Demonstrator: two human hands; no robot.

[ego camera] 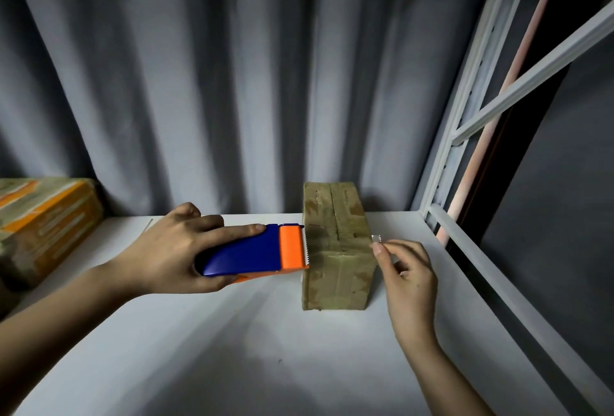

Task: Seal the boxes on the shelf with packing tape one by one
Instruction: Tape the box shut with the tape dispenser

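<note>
Gripping tape dispenser point(252, 251) left; right pinching tape end point(376, 238) across box point(337, 242).

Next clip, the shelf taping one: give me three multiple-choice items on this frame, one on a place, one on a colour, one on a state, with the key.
1. Where is the tape dispenser relative to the small brown box?
A. at its left side
B. on top of it
C. behind it

2. What colours is the dispenser?
A. red and white
B. blue and orange
C. all black

3. What is the right hand doing?
A. lying flat on the shelf
B. pinching a clear tape end
C. lifting the box

Key: 1 A, its toothed edge meets the box's left side; 2 B, blue body, orange front; 3 B, fingertips hold tape at the box's right edge, while the left hand grips the dispenser.
</note>
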